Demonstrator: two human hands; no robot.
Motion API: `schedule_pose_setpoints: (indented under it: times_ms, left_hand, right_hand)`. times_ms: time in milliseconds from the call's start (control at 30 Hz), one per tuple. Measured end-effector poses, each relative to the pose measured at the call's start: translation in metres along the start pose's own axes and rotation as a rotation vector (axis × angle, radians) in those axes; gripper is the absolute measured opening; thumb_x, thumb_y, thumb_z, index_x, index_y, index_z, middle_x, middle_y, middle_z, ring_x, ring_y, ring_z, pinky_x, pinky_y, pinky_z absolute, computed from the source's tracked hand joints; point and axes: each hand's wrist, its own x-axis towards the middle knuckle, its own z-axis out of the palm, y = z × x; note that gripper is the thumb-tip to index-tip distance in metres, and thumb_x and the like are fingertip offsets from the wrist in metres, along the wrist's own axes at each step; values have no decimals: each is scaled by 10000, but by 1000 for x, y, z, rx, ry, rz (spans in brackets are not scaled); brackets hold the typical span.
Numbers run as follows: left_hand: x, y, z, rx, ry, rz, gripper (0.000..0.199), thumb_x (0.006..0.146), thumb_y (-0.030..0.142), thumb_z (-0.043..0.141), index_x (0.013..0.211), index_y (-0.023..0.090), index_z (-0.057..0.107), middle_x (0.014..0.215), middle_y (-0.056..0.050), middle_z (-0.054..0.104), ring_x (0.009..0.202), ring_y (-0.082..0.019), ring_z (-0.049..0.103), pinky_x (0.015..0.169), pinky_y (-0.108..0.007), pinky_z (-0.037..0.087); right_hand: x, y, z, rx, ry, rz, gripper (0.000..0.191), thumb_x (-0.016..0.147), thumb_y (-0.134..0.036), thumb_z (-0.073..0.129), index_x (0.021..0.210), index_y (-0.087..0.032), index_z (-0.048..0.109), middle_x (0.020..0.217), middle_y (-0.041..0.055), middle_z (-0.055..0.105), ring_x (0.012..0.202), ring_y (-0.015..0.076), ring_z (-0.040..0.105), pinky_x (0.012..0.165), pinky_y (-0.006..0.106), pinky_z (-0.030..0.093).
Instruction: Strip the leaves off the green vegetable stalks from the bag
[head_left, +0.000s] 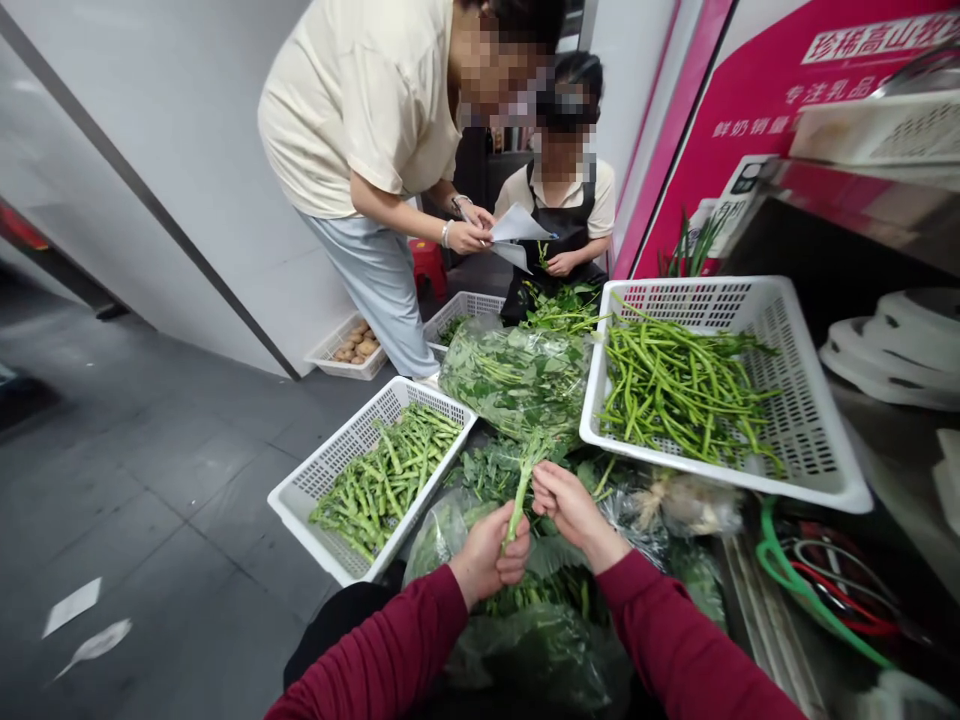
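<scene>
My left hand (491,555) is wrapped round the lower part of a green vegetable stalk (521,490), which stands nearly upright with its leafy tip at the top. Beside the upper stalk, my right hand (571,508) has its fingers pinched together; whether they grip a bit of the stalk is too small to tell. Below both hands lies an open plastic bag of leafy greens (544,640). Cut stalks fill a white basket (292,497) on the left. Long green beans (675,385) lie in a larger white basket (832,440) on the right.
A bagged heap of greens (517,375) sits ahead. Beyond it, a standing person (360,110) holds papers and a seated person in a black apron (559,215) holds a sprig. Potatoes (356,345) are in a basket behind. A green-handled item (780,570) lies at the right.
</scene>
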Motion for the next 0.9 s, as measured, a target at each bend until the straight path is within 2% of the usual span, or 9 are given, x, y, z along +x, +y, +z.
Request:
schedule_pose_setpoints:
  times_ms: [133,233,367,433,533,633,733,767,900]
  left_hand:
    - [2,-7,1,146,126,70,360,800,529,342,678,194,391,403,82,316,270,-44,166,299,-171,98]
    - [4,-15,-1,302,243,189,371,766,558,404,702,193,399,411,92,322,275,-32,170,295,-165,107]
    - [5,-18,-2,474,358,332,394,738,569,447,663,186,391,378,105,259,277,-26,146,285,-168,104]
    - [4,-17,-1,470,407,366,406,725,584,450,654,190,381,373,109,254,278,-27,146,280,-169,106]
    - [5,-13,-1,411,469,372,423,702,607,457,668,193,375,385,115,266,279,-23,140,280,-169,103]
    - [6,-10,-2,348,527,398,450,667,632,477,675,195,368,390,119,262,281,-22,157,287,-164,104]
    - [6,-5,-4,250,569,457,468,639,636,508,653,199,340,379,118,251,284,-27,183,298,-165,108]
    - [5,-3,-4,222,551,441,463,643,630,510,654,200,339,376,119,241,285,-27,172,301,-167,102]
    - [-1,0,0,210,412,313,417,689,603,485,696,199,381,393,113,255,295,-28,147,304,-174,99]
  right_hand:
    - [2,5,0,-33,124,-63,312,722,-425,597,687,-178,410,530,-84,303,408,36,205,399,185,249]
    - [6,7,-3,36,249,-85,328,660,-355,652,652,-185,373,510,-91,287,399,34,204,389,182,233]
    - [9,4,-7,120,275,-54,336,628,-310,615,605,-203,297,491,-98,247,382,39,181,384,191,222]
    - [7,4,-7,-77,307,-152,256,671,-339,566,638,-203,353,491,-92,265,378,53,211,388,202,236]
    - [-3,15,1,-659,360,-445,154,742,-338,504,730,-190,465,573,-38,438,469,95,387,483,230,322]
    - [-17,37,15,-1133,216,-625,155,801,-294,425,717,-182,491,648,14,521,596,136,477,578,250,338]
    - [-23,49,23,-1242,44,-594,191,831,-281,369,725,-181,492,641,22,532,604,144,487,582,251,330]
    - [-22,48,22,-1208,60,-556,201,835,-297,366,729,-181,492,639,19,533,597,140,484,579,248,330]
    - [-4,32,5,-896,339,-325,288,783,-441,432,650,-187,454,493,-42,408,458,110,375,461,225,287]
